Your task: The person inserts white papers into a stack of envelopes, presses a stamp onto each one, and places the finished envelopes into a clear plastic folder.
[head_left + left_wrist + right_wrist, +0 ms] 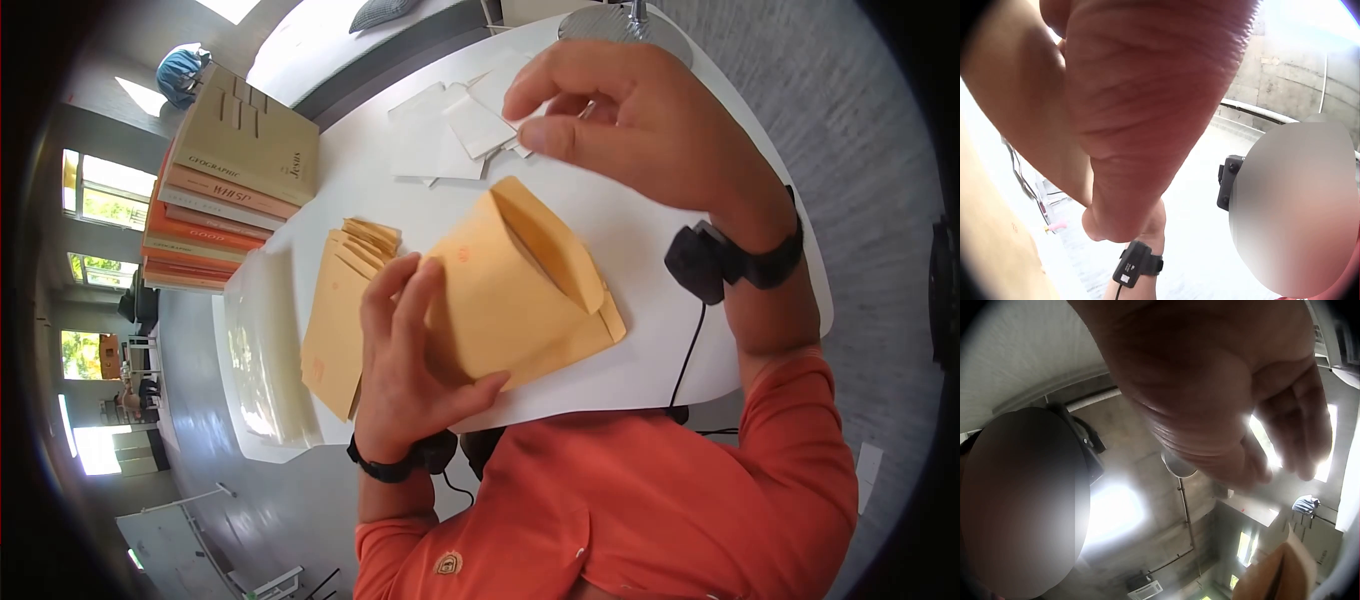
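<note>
A tan paper envelope (500,300) stands tilted over the white table in the head view, its mouth gaping toward the upper right. My left hand (410,365) grips it at the left, fingers along one edge and thumb near the lower edge. Beyond the envelope, my right hand (640,125) is raised with loosely bent fingers, nothing visible between them. Several white cards (435,130) lie spread on the table just past its fingertips. A fanned stack of similar envelopes (335,325) lies left of my left hand. The right wrist view shows the envelope's opening (1275,569) below the hand.
A tall pile of books (235,190) stands at the table's left side. In front of it lies a glossy clear plastic sheet or sleeve (265,350). A round ribbed object (610,25) sits at the far table edge. A cable (690,350) hangs from my right wrist camera.
</note>
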`<state>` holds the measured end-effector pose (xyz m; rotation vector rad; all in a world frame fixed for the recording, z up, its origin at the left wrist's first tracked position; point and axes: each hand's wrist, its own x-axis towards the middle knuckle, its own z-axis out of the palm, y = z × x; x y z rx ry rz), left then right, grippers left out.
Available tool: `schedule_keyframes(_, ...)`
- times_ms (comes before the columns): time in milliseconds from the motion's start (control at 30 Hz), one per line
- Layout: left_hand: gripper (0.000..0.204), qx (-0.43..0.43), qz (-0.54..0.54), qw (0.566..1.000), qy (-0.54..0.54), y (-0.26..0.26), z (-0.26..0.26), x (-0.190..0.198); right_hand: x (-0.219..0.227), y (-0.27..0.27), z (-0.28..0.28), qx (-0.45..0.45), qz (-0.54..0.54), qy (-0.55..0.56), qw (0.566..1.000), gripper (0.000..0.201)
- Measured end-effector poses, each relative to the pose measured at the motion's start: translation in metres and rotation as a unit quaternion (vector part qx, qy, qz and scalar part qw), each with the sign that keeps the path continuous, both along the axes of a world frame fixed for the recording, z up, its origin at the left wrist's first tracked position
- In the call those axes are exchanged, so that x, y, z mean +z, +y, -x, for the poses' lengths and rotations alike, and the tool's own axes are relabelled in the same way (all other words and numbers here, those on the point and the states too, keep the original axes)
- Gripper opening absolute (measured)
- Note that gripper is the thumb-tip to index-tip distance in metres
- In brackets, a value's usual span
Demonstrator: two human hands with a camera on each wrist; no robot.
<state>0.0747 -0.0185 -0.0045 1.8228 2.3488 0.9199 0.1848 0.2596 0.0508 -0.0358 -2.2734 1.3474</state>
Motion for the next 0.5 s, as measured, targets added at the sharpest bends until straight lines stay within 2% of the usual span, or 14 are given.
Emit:
schedule_keyframes(33, 0.106, 0.009, -0.031, 0.999, 0.019, -0.001, 0.001, 0.002, 0.001, -0.002, -0.002, 0.001, 0.0, 0.001, 1.0, 0.021)
schedule_keyframes(100, 0.108, 0.024, -0.07, 0.997, 0.037, -0.007, 0.004, 0.003, 0.0, -0.007, -0.005, 0.088, -0.063, 0.06, 0.992, 0.016)
schedule_keyframes(200, 0.11, 0.06, -0.097, 0.99, 0.083, -0.015, 0.007, -0.003, -0.01, -0.023, -0.002, 0.116, -0.09, 0.076, 0.986, 0.015)
schedule_keyframes(333, 0.111, 0.067, -0.099, 0.986, 0.116, -0.015, 0.005, -0.005, -0.014, -0.036, 0.004, 0.083, -0.079, 0.015, 0.993, 0.023)
schedule_keyframes(500, 0.108, 0.067, -0.093, 0.985, 0.128, -0.015, 0.007, -0.009, -0.026, -0.039, 0.015, 0.077, -0.087, -0.04, 0.992, 0.016)
